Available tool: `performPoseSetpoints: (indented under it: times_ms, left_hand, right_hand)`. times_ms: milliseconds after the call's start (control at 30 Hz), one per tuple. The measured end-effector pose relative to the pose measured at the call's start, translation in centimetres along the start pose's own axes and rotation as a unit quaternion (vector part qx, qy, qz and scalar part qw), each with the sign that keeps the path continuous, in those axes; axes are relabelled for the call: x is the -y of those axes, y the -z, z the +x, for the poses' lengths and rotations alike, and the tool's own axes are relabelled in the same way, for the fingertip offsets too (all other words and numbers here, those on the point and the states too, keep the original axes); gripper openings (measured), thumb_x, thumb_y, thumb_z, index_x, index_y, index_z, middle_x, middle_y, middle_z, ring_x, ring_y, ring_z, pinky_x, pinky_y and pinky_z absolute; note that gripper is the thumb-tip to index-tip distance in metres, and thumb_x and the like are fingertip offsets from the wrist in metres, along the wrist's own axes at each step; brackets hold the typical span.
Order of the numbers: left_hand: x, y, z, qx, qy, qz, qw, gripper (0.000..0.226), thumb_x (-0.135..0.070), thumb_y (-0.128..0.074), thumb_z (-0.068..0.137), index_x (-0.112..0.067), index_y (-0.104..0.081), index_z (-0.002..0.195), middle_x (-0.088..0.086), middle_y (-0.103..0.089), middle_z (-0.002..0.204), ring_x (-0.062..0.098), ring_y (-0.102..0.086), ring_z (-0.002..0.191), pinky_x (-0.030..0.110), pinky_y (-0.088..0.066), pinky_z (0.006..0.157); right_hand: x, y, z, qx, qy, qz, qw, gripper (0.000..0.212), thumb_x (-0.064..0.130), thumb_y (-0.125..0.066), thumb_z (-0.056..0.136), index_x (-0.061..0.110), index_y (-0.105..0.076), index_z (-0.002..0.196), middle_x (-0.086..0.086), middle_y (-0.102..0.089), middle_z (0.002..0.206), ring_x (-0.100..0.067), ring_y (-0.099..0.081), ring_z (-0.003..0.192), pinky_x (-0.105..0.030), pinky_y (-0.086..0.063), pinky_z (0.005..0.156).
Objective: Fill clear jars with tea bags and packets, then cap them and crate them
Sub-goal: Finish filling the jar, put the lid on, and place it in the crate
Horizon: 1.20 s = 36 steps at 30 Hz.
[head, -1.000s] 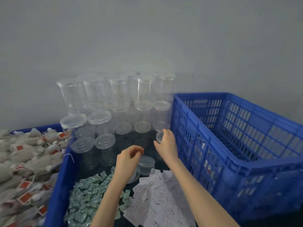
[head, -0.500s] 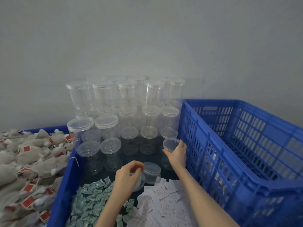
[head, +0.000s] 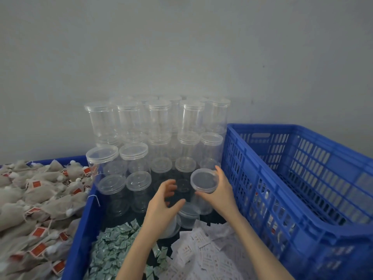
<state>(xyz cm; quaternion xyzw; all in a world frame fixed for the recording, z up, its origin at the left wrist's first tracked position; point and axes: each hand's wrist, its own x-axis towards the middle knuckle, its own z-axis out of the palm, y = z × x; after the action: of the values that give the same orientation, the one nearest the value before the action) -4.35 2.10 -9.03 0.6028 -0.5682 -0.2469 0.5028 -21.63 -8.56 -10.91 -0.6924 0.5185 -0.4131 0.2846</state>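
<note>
Clear plastic is filling the right hand (head: 219, 194): its fingers are curling round a capped jar (head: 203, 181), held tilted at the frame's centre. At nine o'clock of it the left hand (head: 164, 207) is hovering with fingers spread, gripping nothing, with a narrow gap between them. At twelve o'clock, stacked capped jars (head: 157, 126) are standing against the wall. At three o'clock the blue crate (head: 302, 219) is lying close, its rim just beside the right wrist. Green packets (head: 113, 251) and white packets (head: 207, 257) are lying at six, tea bags (head: 34, 207) at nine.
</note>
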Motion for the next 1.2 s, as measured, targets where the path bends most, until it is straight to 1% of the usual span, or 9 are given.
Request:
performPoseSetpoints:
  times_ms: [200,433,533,633,733,833,1000,1100,1200]
  left_hand:
    - [-1.3,1.3,1.7,0.11,0.008,-0.052,0.993,0.112,-0.035,-0.084,0.069,-0.032,-0.01,0.153,-0.016,-0.03,0.148,0.001,-0.032,0.135,0.026,-0.033,0.109]
    - [-2.3,4.0,1.1,0.123,0.001,-0.022,0.992,0.099,-0.038,-0.084,0.068,-0.033,-0.027,0.15,-0.016,-0.046,0.14,-0.005,-0.046,0.122,0.006,-0.04,0.086]
    - [-3.1,4.8,0.9,0.139,0.001,-0.075,0.987,0.097,-0.036,-0.083,0.068,-0.032,-0.03,0.148,-0.02,-0.05,0.136,-0.011,-0.052,0.114,0.005,-0.045,0.079]
    - [-3.7,4.7,0.8,0.137,-0.013,-0.009,0.99,0.098,-0.036,-0.086,0.062,-0.035,-0.033,0.145,-0.017,-0.051,0.132,-0.006,-0.05,0.119,0.012,-0.042,0.091]
    - [-4.3,4.1,0.6,0.081,-0.022,0.024,0.996,0.088,-0.039,-0.084,0.065,-0.031,-0.042,0.142,-0.015,-0.051,0.132,0.0,-0.048,0.122,0.011,-0.038,0.091]
    - [-4.8,3.6,0.4,0.031,-0.026,0.05,0.998,0.085,-0.044,-0.082,0.068,-0.027,-0.045,0.142,-0.015,-0.051,0.132,0.001,-0.048,0.121,0.012,-0.037,0.091]
    - [-6.8,-0.1,-1.4,-0.219,0.036,0.109,0.969,0.09,-0.061,-0.069,0.069,-0.025,-0.038,0.146,-0.009,-0.04,0.136,0.013,-0.047,0.122,0.023,-0.038,0.089]
    - [-6.9,0.1,-0.9,-0.173,0.053,0.201,0.963,0.093,-0.066,-0.064,0.072,-0.026,-0.03,0.149,0.0,-0.035,0.142,0.024,-0.037,0.132,0.036,-0.03,0.108]
    - [-6.4,2.1,0.1,-0.021,0.039,0.224,0.973,0.099,-0.069,-0.063,0.074,-0.037,-0.011,0.152,0.005,0.001,0.159,0.029,0.001,0.148,0.048,-0.001,0.118]
  right_hand:
    - [4.2,-0.8,-2.6,0.158,0.072,0.092,0.981,0.131,0.048,-0.09,0.052,0.03,-0.014,0.157,0.021,-0.052,0.135,0.005,-0.049,0.125,-0.014,-0.042,0.1]
    - [4.8,-1.3,-4.0,0.21,0.073,0.144,0.964,0.136,0.044,-0.091,0.049,0.044,0.001,0.15,0.028,-0.045,0.141,0.01,-0.047,0.127,-0.015,-0.041,0.105]
    - [4.2,-2.0,-4.3,0.233,0.055,0.204,0.949,0.119,0.03,-0.091,0.052,0.034,-0.023,0.149,0.014,-0.056,0.138,-0.004,-0.053,0.129,-0.029,-0.046,0.106]
    - [4.3,-3.0,-4.8,0.198,0.043,0.184,0.962,0.082,0.03,-0.088,0.054,0.028,-0.054,0.129,0.008,-0.068,0.121,-0.01,-0.065,0.114,-0.031,-0.056,0.09]
    - [5.5,-3.8,-5.2,0.128,0.019,0.142,0.981,0.07,0.042,-0.085,0.052,0.041,-0.055,0.115,0.032,-0.065,0.106,0.012,-0.064,0.096,-0.008,-0.05,0.069]
    - [6.7,-4.6,-5.3,0.079,0.034,0.055,0.995,0.066,0.056,-0.075,0.052,0.042,-0.053,0.113,0.025,-0.065,0.093,0.028,-0.052,0.089,0.004,-0.039,0.061]
    - [7.3,-6.3,-6.3,0.01,0.001,0.143,0.99,0.046,0.052,-0.073,0.058,0.041,-0.054,0.099,0.013,-0.066,0.098,-0.004,-0.067,0.092,-0.023,-0.055,0.076]
    - [8.0,-6.4,-6.8,-0.022,0.021,0.148,0.989,0.04,0.017,-0.077,0.081,0.042,-0.051,0.098,0.014,-0.063,0.1,-0.012,-0.065,0.096,-0.022,-0.053,0.081]
    - [7.7,-5.4,-6.9,0.007,0.023,0.189,0.982,0.063,0.022,-0.09,0.062,0.028,-0.051,0.112,0.014,-0.065,0.101,-0.002,-0.066,0.092,-0.01,-0.049,0.074]
